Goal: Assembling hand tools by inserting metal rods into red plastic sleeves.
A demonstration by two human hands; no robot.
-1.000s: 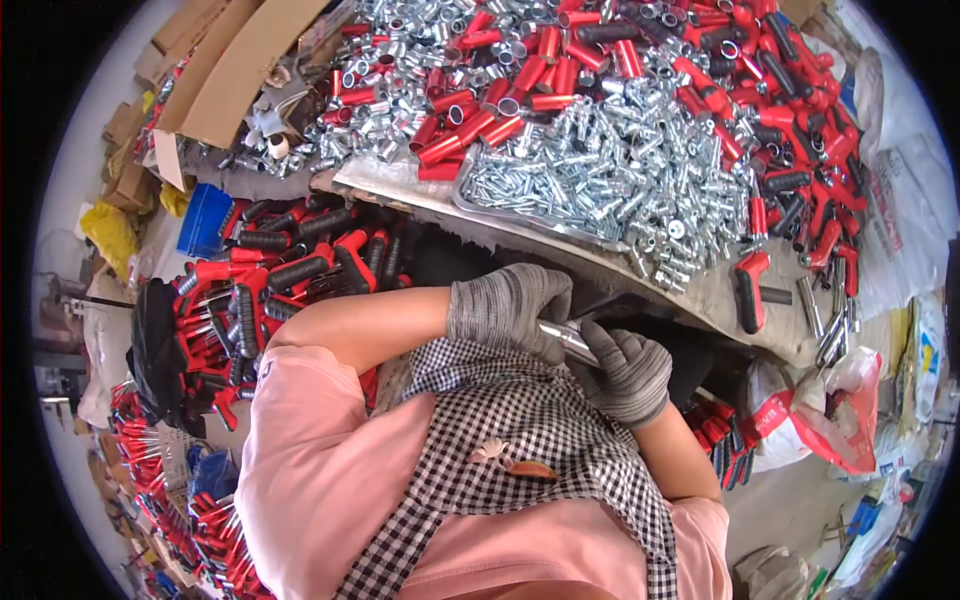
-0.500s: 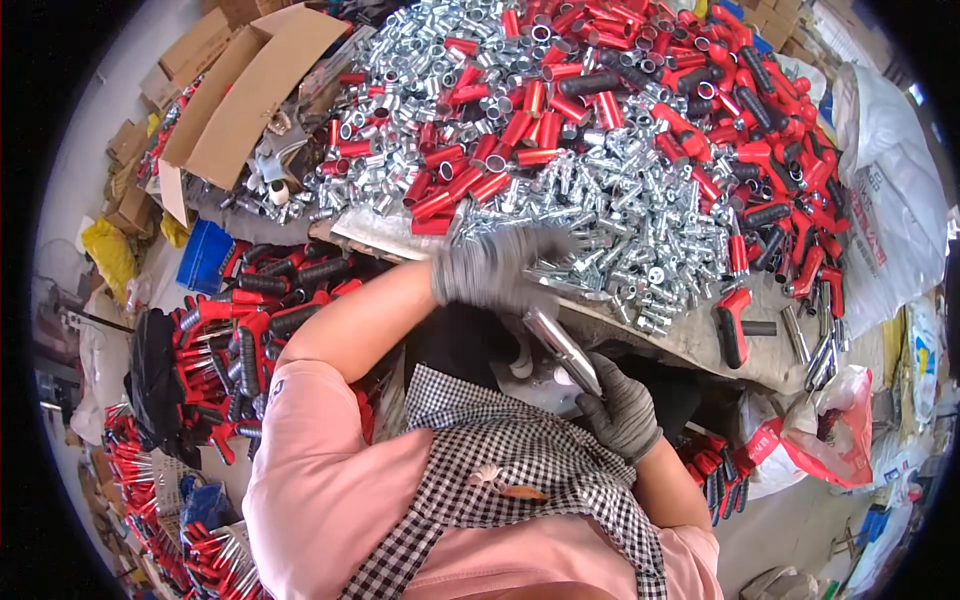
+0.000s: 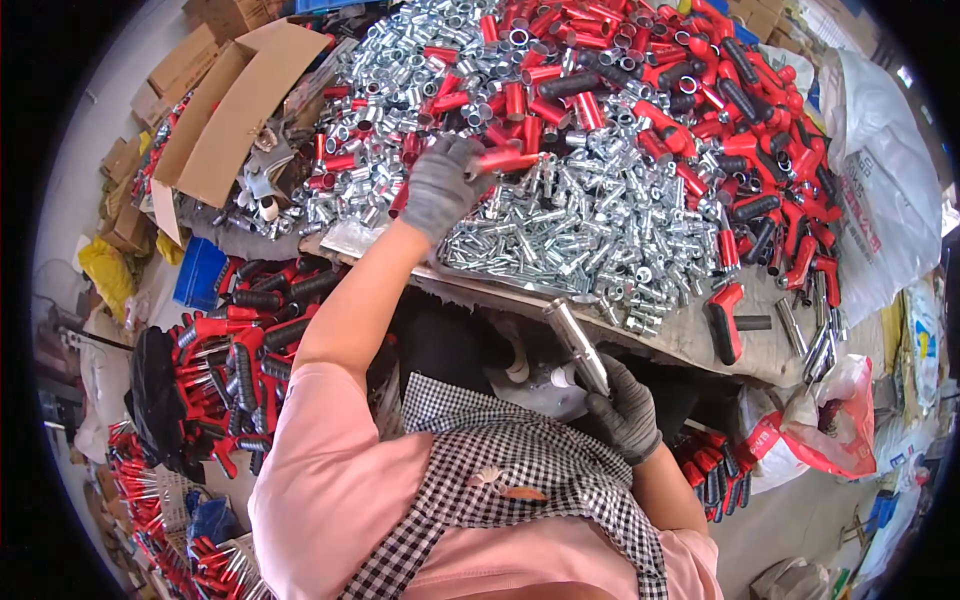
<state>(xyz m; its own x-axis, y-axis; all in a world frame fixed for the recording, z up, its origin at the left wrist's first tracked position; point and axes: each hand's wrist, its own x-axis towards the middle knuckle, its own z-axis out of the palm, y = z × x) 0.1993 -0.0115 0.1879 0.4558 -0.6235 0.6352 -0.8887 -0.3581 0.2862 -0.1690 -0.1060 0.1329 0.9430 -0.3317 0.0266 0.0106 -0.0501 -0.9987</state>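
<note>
My left hand (image 3: 443, 187), in a grey glove, reaches over the pile of parts at the table's middle. Its fingers are closed on a red tube (image 3: 508, 160), which is slightly smeared by motion. My right hand (image 3: 626, 412), gloved too, is wrapped round the lower end of a shiny metal tube (image 3: 574, 342) in front of the table's near edge. That tube tilts with its upper end to the left. Small silver bolt-like fittings (image 3: 570, 225) lie heaped beyond it, and short silver rings (image 3: 400, 75) are piled farther back among red tubes.
Red-and-black handles (image 3: 760, 110) are heaped at the back right, beside a white plastic sack (image 3: 885, 200). One handle (image 3: 724, 325) lies near the front edge. An open cardboard box (image 3: 235, 115) stands at the left. More handles (image 3: 240, 360) are piled below, by a blue bin (image 3: 200, 275).
My left hand has moved away from the metal tube, up and left onto the pile, and now has a red tube in it. My right hand stays nearly in place with the metal tube.
</note>
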